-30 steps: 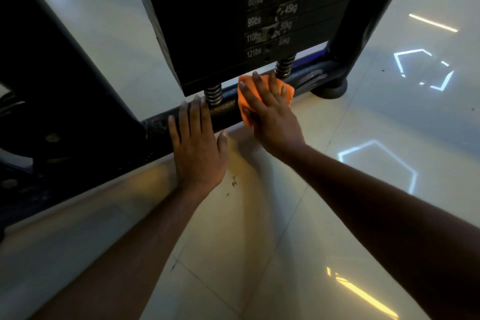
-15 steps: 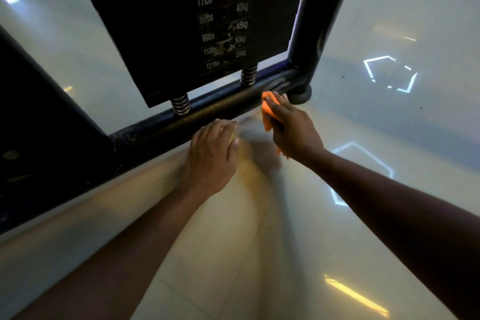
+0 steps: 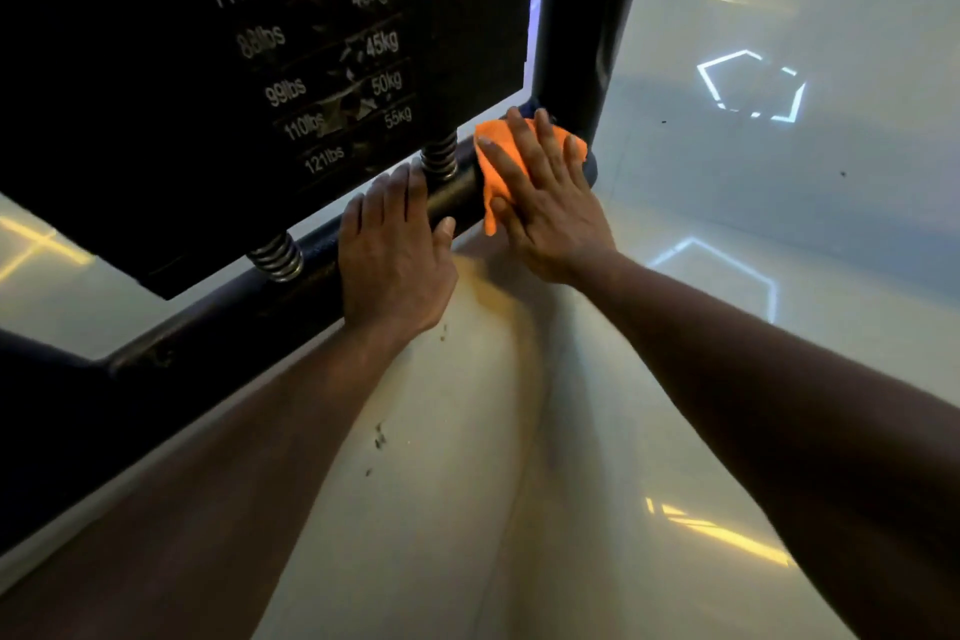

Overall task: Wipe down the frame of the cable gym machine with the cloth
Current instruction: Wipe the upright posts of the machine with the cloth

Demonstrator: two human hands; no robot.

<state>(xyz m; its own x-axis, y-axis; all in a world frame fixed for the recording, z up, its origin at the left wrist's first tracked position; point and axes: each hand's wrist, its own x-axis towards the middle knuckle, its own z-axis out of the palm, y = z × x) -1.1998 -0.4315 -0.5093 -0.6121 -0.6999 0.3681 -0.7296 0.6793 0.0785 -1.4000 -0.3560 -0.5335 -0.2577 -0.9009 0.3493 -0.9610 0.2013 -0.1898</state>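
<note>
Right hand presses the orange cloth flat-fingered onto the base bar of the frame beside the upright post, evidently to scrub that corner, while the left hand rests open on the bar, apparently as a brace.

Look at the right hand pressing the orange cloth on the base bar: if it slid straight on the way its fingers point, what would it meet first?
Probably the black upright post where it joins the base bar; the right hand and orange cloth lie almost against it.
</note>
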